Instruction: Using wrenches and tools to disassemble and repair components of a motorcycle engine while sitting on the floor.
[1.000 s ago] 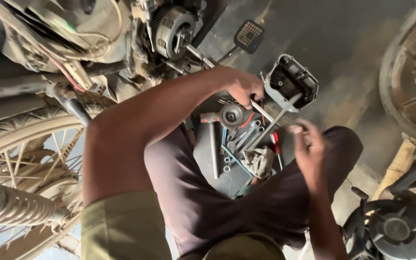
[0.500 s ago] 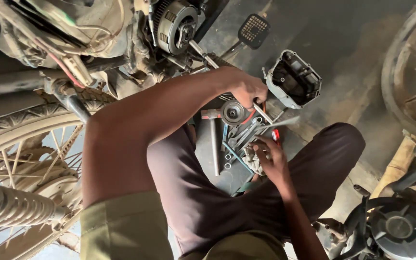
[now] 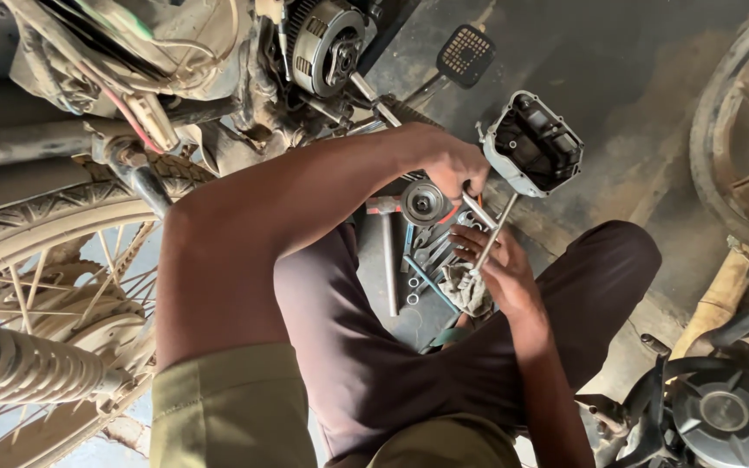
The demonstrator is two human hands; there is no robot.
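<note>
Rod [image 3: 494, 232] within right hand [image 3: 498, 270] grip

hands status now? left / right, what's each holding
Left hand: closed around a round metal part.
Right hand: closed on a long metal rod tool, above the tool tray.

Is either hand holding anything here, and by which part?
The right hand grips a long metal rod tool by its lower end. The left hand reaches over a round metal part; its grip cannot be told.
</note>
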